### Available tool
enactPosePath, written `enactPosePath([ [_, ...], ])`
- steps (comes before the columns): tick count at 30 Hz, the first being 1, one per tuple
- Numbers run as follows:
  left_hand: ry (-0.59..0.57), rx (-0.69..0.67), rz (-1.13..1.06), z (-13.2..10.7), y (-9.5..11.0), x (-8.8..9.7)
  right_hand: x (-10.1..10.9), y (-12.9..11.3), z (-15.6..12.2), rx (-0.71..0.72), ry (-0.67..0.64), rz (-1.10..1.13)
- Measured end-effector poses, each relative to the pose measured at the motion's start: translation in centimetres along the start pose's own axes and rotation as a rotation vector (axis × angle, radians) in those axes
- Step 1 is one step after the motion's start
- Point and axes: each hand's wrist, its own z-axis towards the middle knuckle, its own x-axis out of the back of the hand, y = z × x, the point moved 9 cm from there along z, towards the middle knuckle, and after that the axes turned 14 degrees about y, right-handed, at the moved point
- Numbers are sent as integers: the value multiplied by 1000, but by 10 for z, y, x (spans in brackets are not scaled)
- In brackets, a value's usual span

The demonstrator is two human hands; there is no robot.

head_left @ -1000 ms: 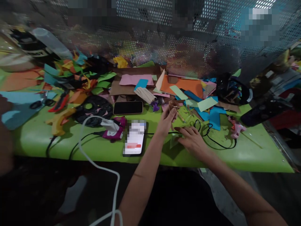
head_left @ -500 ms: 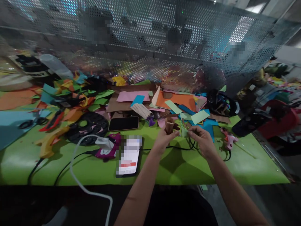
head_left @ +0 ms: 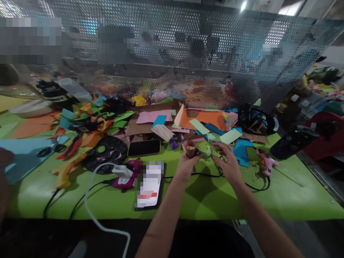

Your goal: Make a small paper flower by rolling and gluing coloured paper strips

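Both hands work close together above the green table, forearms reaching in from the near side. Left hand: fingers wrapped around a brown paper roll, its long axis roughly upright, a hollow end facing up. Right hand: thumb and fingertips bent around the right edge of a curled green paper, apparently pinching it; exact contact is too small to make out.

Key relation: green paper sits between the two hands, just right of the brown paper roll and level with it. Left thumb reaches across to its left edge, seemingly touching; right fingertips lie at the opposite edge. Both hands are about equally near. Its rounded face is toward the wearer; long axis cannot be told.

Around them: black cable on the table below, blue paper just beyond the right hand, pink glue gun farther right, lit phone left of the left forearm.
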Motion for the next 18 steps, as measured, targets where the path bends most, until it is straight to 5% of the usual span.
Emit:
enactPosePath([
  [3, 14, -30, 41, -1, 3, 2, 3, -5, 0, 33, 41, -17],
  [9, -56, -82, 118, -5, 7, -5, -5, 3, -6, -50, -78, 77],
  [18, -237, -137, 155, -12, 5, -20, 3, -15, 3, 150, -49, -36],
])
